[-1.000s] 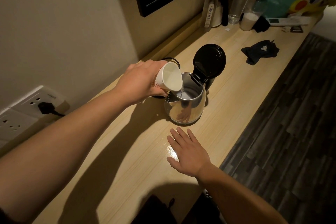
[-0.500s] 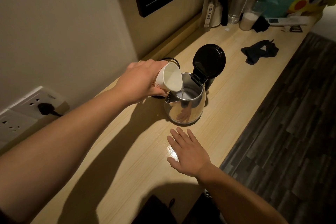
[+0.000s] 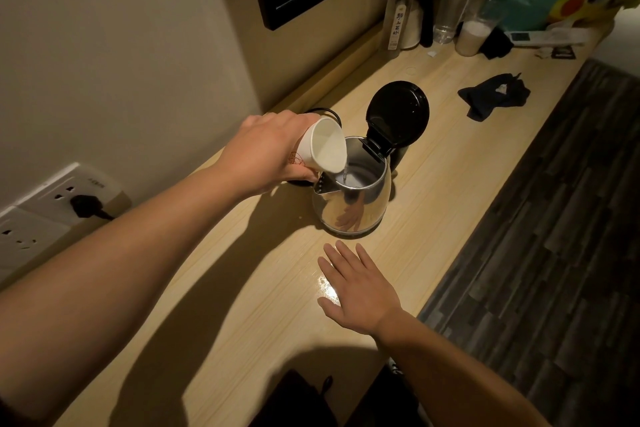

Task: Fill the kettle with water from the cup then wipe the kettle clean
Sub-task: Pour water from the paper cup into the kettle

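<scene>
**A:** What sits nearest the viewer?

**B:** The person's right hand (image 3: 358, 288) lies flat on the wooden counter (image 3: 433, 218), fingers straight and spread, holding nothing. It rests just short of the kettle, likely bracing the body while the other arm reaches.

**A:** And beyond it?

**B:** The steel kettle (image 3: 353, 203) stands upright on the counter, its black lid (image 3: 398, 113) hinged back and open so the mouth is clear for filling.

**A:** Where is the cup?

**B:** The left hand (image 3: 266, 152) has its fingers wrapped round a white paper cup (image 3: 327, 146), tipped steeply with its rim over the kettle's left edge. A thin stream of water falls inside. The cup is held close to the mouth, probably to avoid spills.

**A:** Anything farther off?

**B:** A crumpled dark cloth (image 3: 493, 99) lies on the counter, far right, well apart from the kettle; it looks the likely tool for wiping. Bottles (image 3: 453, 0) stand at the far end.
</scene>
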`<state>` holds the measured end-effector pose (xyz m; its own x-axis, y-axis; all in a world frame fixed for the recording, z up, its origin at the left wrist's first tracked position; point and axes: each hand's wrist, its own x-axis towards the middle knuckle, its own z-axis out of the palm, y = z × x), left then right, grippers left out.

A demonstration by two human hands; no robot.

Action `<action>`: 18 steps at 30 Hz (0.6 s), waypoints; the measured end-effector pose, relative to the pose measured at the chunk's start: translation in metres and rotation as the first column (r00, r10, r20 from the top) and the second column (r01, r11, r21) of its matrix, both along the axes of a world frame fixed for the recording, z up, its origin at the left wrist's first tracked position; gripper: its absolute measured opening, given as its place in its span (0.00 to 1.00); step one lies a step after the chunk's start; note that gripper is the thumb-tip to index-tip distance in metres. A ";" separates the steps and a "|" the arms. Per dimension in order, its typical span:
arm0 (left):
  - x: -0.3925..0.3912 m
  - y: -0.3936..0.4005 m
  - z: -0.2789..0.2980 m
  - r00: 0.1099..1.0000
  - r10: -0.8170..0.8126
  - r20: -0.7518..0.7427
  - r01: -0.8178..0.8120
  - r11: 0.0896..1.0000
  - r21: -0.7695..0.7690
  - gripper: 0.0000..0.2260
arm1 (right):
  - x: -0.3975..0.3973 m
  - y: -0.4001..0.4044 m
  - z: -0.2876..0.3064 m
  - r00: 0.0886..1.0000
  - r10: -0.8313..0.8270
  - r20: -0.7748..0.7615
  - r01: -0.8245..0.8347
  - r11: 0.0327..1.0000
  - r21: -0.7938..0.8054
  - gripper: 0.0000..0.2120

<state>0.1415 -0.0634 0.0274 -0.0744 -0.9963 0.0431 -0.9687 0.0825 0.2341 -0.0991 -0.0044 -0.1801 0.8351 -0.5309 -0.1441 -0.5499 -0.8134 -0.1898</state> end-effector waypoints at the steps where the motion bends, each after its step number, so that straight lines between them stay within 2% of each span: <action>1: 0.000 0.000 0.000 1.000 -0.001 0.005 0.001 1.000 0.000 0.38 | 0.000 0.000 0.000 1.000 -0.001 0.001 0.001 1.000 0.002 0.35; 18: -0.001 -0.001 0.004 0.999 -0.020 0.037 0.019 1.000 0.008 0.37 | 0.001 0.000 -0.001 1.000 0.000 0.017 0.000 1.000 -0.013 0.33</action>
<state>0.1407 -0.0640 0.0314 -0.0953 -0.9949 0.0323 -0.9750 0.0998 0.1986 -0.0985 -0.0043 -0.1811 0.8372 -0.5328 -0.1230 -0.5469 -0.8158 -0.1881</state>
